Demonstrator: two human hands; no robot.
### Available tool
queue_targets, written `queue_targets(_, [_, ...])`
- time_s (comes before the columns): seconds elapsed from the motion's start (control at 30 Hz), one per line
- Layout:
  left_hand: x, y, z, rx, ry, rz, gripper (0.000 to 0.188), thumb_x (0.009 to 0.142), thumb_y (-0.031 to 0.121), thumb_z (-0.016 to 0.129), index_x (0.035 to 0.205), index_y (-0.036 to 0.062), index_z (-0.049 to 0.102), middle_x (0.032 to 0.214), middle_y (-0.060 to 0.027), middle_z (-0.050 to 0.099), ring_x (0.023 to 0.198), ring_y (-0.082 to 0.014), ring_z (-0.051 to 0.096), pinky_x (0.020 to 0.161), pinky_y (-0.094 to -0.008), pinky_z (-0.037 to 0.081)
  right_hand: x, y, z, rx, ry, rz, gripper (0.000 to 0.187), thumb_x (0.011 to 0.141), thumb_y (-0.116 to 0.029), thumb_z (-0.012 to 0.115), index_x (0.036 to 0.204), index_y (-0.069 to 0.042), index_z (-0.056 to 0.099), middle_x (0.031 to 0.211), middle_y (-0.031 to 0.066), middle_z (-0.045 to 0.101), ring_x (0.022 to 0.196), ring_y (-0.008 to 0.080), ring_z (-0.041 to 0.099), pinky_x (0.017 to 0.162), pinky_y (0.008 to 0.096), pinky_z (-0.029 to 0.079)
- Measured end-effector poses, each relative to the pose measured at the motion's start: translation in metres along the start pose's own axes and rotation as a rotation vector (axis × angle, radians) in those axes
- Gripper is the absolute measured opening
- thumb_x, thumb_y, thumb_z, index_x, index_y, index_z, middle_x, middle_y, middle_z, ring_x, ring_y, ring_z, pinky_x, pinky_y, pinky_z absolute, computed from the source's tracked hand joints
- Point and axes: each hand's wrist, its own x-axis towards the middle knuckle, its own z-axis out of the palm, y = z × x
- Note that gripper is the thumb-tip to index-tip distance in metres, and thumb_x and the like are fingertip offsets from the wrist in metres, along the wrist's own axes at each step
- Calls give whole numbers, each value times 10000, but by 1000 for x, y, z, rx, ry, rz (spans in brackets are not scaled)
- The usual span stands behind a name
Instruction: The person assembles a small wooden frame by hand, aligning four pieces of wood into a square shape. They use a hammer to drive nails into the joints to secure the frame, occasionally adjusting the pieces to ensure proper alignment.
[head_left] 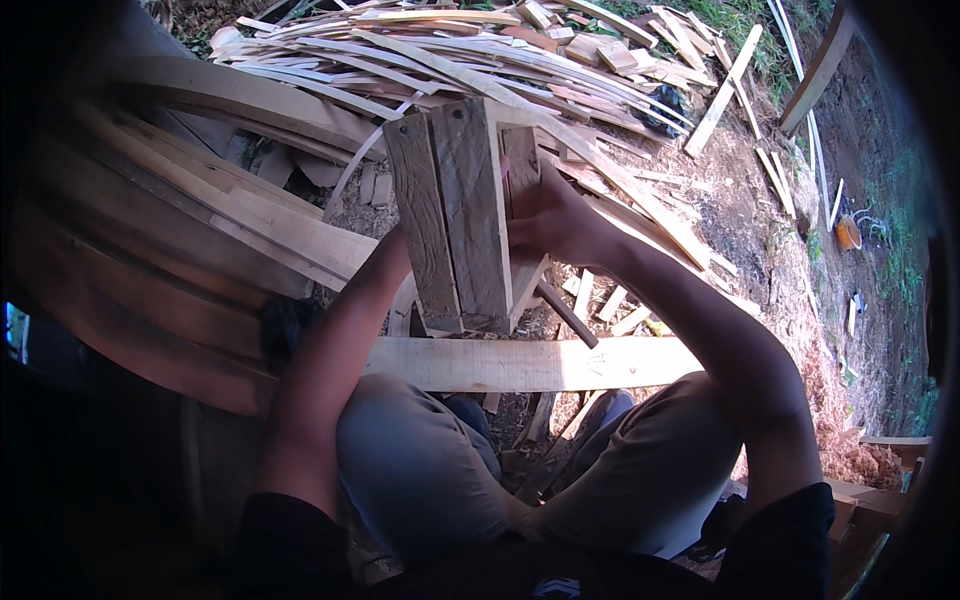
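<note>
A box-like piece of rough wooden boards (pixel 470 220) is held up above my knees, its two long side-by-side boards facing me with dark nail or screw heads near the top. My right hand (pixel 555 222) grips its right side, fingers curled around a short board there. My left forearm (pixel 335 350) reaches up behind the piece, which hides the left hand and its fingers. Below the piece, a dark rod (pixel 567 312) slants down to the right over a pale plank (pixel 480 364); its upper end is hidden.
The pale plank lies crosswise just beyond my knees. Curved planks (pixel 250 215) are stacked at the left. A heap of thin wood strips (pixel 450 60) and offcuts covers the ground ahead. An orange container (pixel 848 233) lies at the far right, with reddish shavings (pixel 850 460) nearer.
</note>
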Motion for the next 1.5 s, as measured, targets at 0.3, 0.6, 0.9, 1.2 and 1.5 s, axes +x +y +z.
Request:
queue_targets(0.3, [0, 53, 15, -304, 202, -102, 576, 1050, 505, 474, 1420, 63, 483, 1242, -72, 605, 1094, -157, 597, 894, -305, 482, -2, -20, 1, -41, 127, 75, 686, 918, -94, 599, 1417, 57, 153, 1065, 129, 581, 956, 189, 604, 800, 297, 515])
queue_targets(0.6, [15, 14, 28, -578, 329, 114, 509, 1068, 431, 466, 1328, 2, 553, 1242, -134, 592, 1166, -225, 556, 1028, -384, 402, -9, -34, 12, -92, 107, 97, 676, 922, -92, 553, 1474, -39, 167, 995, 77, 572, 946, 160, 566, 838, 309, 482])
queue_targets(0.9, [0, 36, 10, -404, 592, 295, 526, 1094, 463, 300, 1331, 19, 454, 1183, -160, 590, 1062, -241, 607, 956, -394, 467, -24, -67, 28, -191, 23, -114, 534, 958, -117, 445, 1429, -124, 193, 1021, 135, 586, 939, 194, 538, 878, 341, 423])
queue_targets(1.2, [-7, 73, -11, -661, 488, 674, 481, 1070, 544, 297, 1133, 92, 447, 1045, -122, 554, 882, -247, 591, 811, -397, 485, -26, -77, 33, -110, -29, -403, 680, 857, 87, 456, 1450, -125, 200, 1389, 149, 385, 1336, 274, 487, 994, 387, 442])
queue_targets(1.5, [-16, 73, -11, -513, 534, 737, 388, 1060, 499, 384, 1078, 112, 361, 1043, -159, 554, 850, -266, 607, 782, -406, 513, -24, -71, 28, -131, -62, -470, 767, 792, 120, 472, 1478, -82, 194, 1399, 109, 326, 1359, 272, 503, 1025, 393, 446])
